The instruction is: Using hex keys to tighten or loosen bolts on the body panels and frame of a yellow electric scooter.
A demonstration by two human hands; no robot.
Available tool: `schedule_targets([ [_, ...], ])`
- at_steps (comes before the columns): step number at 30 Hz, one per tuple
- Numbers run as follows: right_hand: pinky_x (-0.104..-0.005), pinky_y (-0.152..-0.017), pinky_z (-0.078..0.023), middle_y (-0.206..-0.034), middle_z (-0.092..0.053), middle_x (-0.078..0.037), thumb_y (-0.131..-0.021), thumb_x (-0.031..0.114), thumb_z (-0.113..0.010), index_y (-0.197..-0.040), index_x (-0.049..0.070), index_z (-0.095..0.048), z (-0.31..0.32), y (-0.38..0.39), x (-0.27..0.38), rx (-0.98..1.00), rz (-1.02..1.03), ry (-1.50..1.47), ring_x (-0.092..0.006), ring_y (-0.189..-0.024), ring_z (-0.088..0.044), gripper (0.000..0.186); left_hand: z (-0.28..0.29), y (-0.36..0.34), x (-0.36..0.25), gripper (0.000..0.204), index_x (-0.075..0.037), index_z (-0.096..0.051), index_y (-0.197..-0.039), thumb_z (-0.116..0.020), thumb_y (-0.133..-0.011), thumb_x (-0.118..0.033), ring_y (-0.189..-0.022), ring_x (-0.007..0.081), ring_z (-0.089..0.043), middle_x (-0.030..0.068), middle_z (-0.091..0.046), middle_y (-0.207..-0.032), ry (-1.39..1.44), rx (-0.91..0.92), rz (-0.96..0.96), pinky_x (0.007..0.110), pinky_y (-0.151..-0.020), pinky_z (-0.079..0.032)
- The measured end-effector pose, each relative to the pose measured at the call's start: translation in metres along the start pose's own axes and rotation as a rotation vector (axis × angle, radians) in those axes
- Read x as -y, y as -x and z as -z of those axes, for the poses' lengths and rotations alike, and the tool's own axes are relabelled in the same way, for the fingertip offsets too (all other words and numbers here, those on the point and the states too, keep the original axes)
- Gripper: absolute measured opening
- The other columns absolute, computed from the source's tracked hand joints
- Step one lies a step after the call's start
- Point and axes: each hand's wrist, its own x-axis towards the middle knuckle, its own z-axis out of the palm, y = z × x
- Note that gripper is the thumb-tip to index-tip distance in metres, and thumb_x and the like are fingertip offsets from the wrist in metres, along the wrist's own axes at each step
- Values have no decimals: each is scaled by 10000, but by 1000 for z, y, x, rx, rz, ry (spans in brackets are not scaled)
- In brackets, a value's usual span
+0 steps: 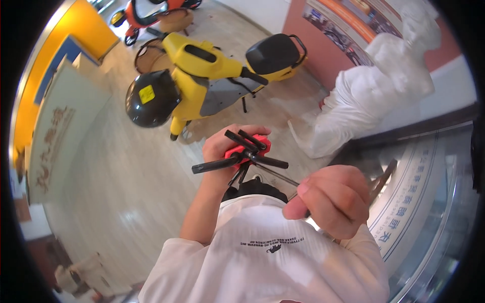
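My left hand (222,146) grips the red hex-key holder (248,147) in front of my chest, below the yellow scooter (212,76), keys fanned out. My right hand (331,207), right of the holder, pinches one long key (275,174) drawn from it. I judge I'm picking a key; next needs a clean pull free

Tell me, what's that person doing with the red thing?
The person's left hand holds a red holder of black hex keys, with several keys fanned out. The right hand pinches one thin key that is swung out from the set. A yellow scooter with a black helmet on it stands on the floor ahead.
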Motion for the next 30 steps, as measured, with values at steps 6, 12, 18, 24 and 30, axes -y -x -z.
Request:
schedule_targets([
  [6,-232,-453,-445,-772,-564,-33,-717,149,-807,-828,-5,-637,-26,-46,28,80,160,-94,-128,-548,-566,255,43,50,-1,387,5,-590,-1072,-728,-723,96,-774,193,-653,108,-682,-839,-367,-149,-575,298,-718,-540],
  [12,-262,-442,-432,-698,-536,-45,-679,87,-769,-810,-17,-627,-87,-102,66,204,232,-356,-154,-533,-559,219,103,114,-23,581,-22,-414,-1136,-788,-694,28,-773,128,-640,68,-632,-916,101,-216,-334,270,-646,-514],
  [18,-308,-523,-479,-730,-611,-88,-708,81,-744,-877,13,-663,-200,-132,133,468,122,-559,-235,-604,-600,200,217,195,-52,538,-45,-376,-1230,-692,-800,23,-733,145,-642,86,-617,-902,206,102,91,261,-575,-497],
  [24,-335,-696,-509,-859,-670,-76,-785,79,-720,-988,18,-670,-309,-137,217,624,-5,-884,-257,-827,-632,218,303,284,-50,490,20,-386,-1190,-702,-815,4,-632,164,-618,143,-646,-819,514,21,279,268,-501,-476],
  [30,-391,-916,-488,-1181,-622,-154,-776,313,-755,-1161,-38,-585,-358,-142,265,949,84,-917,-323,-1082,-587,549,352,341,-31,456,-18,-386,-1166,-686,-824,11,-596,133,-592,128,-645,-839,565,-124,303,260,-503,-463],
])
